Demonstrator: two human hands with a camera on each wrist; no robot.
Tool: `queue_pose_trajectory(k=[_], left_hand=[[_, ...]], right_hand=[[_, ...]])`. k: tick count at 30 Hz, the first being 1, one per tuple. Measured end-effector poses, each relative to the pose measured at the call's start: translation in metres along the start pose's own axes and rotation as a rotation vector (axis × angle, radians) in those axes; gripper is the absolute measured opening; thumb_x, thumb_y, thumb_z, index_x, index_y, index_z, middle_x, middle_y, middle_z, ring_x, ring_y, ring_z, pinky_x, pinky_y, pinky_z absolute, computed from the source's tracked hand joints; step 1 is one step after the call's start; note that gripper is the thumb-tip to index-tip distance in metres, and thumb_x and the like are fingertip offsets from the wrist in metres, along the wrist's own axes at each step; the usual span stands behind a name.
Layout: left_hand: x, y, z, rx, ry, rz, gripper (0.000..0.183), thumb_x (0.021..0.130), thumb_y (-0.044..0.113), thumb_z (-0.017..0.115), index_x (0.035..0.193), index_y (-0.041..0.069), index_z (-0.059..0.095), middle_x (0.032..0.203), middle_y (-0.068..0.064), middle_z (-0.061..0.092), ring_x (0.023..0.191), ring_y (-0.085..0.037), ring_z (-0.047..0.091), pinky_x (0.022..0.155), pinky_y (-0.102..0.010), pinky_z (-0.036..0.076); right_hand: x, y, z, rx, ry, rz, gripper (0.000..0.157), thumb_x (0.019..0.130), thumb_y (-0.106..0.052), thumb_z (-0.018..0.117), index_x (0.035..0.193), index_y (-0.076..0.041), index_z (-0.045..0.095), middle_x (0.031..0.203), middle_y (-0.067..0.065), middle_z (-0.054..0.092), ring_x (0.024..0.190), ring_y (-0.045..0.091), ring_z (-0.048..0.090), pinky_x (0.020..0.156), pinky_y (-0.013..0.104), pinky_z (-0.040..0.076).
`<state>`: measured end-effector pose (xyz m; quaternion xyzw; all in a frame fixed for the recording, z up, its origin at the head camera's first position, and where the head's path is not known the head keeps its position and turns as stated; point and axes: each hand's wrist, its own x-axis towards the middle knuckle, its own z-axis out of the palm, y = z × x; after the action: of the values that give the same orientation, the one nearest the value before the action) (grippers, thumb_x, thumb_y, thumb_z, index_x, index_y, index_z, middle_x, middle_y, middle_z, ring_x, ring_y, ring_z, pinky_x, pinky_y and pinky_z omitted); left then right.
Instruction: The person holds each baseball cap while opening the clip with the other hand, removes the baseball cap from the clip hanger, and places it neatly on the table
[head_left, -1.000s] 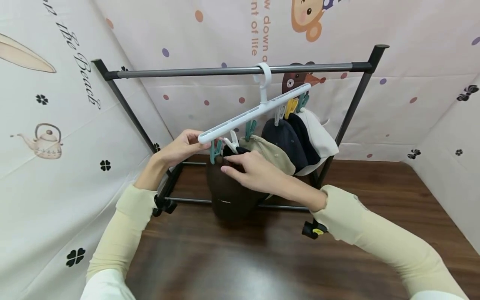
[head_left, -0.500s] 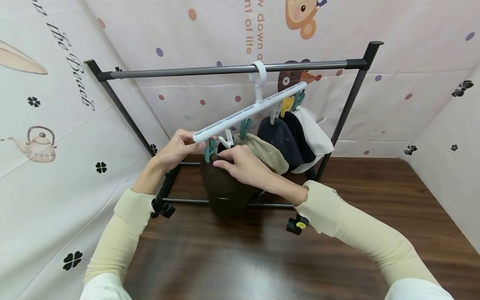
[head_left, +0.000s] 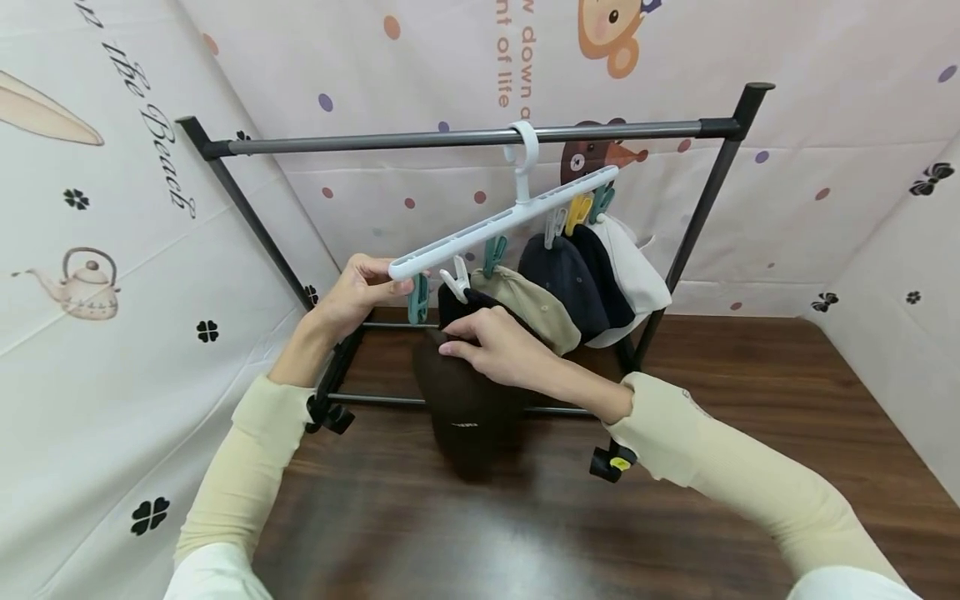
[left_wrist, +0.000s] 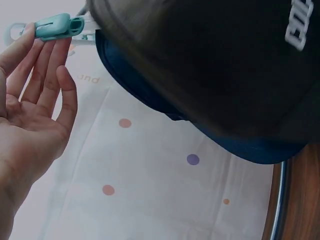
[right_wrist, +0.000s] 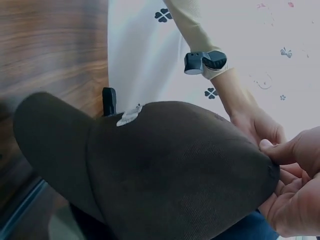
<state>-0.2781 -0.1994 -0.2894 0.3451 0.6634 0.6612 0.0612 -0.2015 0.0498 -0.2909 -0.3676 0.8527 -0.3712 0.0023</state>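
In the head view my left hand [head_left: 352, 300] is at the left end of a white hanger [head_left: 495, 223], its thumb and fingers pinching a green clip [head_left: 418, 298]. My right hand [head_left: 501, 342] pinches the crown of a dark brown baseball cap [head_left: 468, 400], whose brim points down. The cap's top is below the green clip and apart from it. Seen from the right wrist, thumb and fingers grip the tip of the brown cap [right_wrist: 175, 160]. Behind it, a dark cap [head_left: 453, 310] hangs from a white clip [head_left: 456, 279].
A black metal rack [head_left: 360, 144] carries the tilted hanger on its top bar. Farther right hang a beige cap [head_left: 534, 307], a navy cap [head_left: 558, 275] and a white cap [head_left: 633, 271], held by several clips. Patterned cloth walls [head_left: 420, 67] enclose the brown floor [head_left: 420, 517].
The brown cap has come off the green clip and moved down slightly in my right hand. My left hand stays at the hanger's end.
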Motion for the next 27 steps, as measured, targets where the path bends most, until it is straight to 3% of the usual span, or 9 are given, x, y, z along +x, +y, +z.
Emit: queue_pose_trajectory(k=[4,8,19,27], left_hand=[[0.002,-0.003,0.001,-0.008,-0.01,-0.014,0.013,0.093,0.021,0.077,0.102,0.028,0.083,0.106,0.009,0.079,0.112,-0.005,0.065,0.101,-0.024,0.049],[0.002,-0.007,0.001,-0.022,-0.022,-0.028,0.014,0.096,0.025,0.074,0.107,0.027,0.082,0.111,0.009,0.078,0.116,-0.007,0.064,0.105,-0.026,0.046],[-0.006,-0.016,-0.003,-0.116,0.004,-0.023,0.02,0.103,0.022,0.063,0.118,0.022,0.077,0.127,0.006,0.071,0.121,-0.01,0.059,0.098,-0.025,0.052],[-0.009,-0.019,-0.006,-0.151,0.06,-0.024,0.031,0.108,0.025,0.053,0.131,0.015,0.07,0.118,0.002,0.073,0.093,-0.012,0.068,0.083,-0.026,0.057]], right_hand=[[-0.013,0.005,-0.005,0.012,0.0,0.017,0.018,0.1,-0.015,0.066,0.109,-0.006,0.079,0.096,0.003,0.08,0.067,0.005,0.058,0.067,0.022,0.049],[-0.026,0.012,-0.012,0.025,0.003,0.014,0.017,0.099,-0.013,0.067,0.109,-0.006,0.078,0.097,0.004,0.08,0.073,0.006,0.062,0.069,0.022,0.05],[-0.061,0.036,-0.035,0.041,-0.007,0.023,0.012,0.1,-0.01,0.065,0.106,-0.007,0.075,0.091,0.0,0.078,0.076,0.008,0.06,0.068,0.023,0.049],[-0.088,0.049,-0.052,0.021,-0.014,0.06,0.011,0.1,-0.009,0.065,0.107,-0.007,0.074,0.09,-0.001,0.077,0.076,0.004,0.061,0.069,0.022,0.05]])
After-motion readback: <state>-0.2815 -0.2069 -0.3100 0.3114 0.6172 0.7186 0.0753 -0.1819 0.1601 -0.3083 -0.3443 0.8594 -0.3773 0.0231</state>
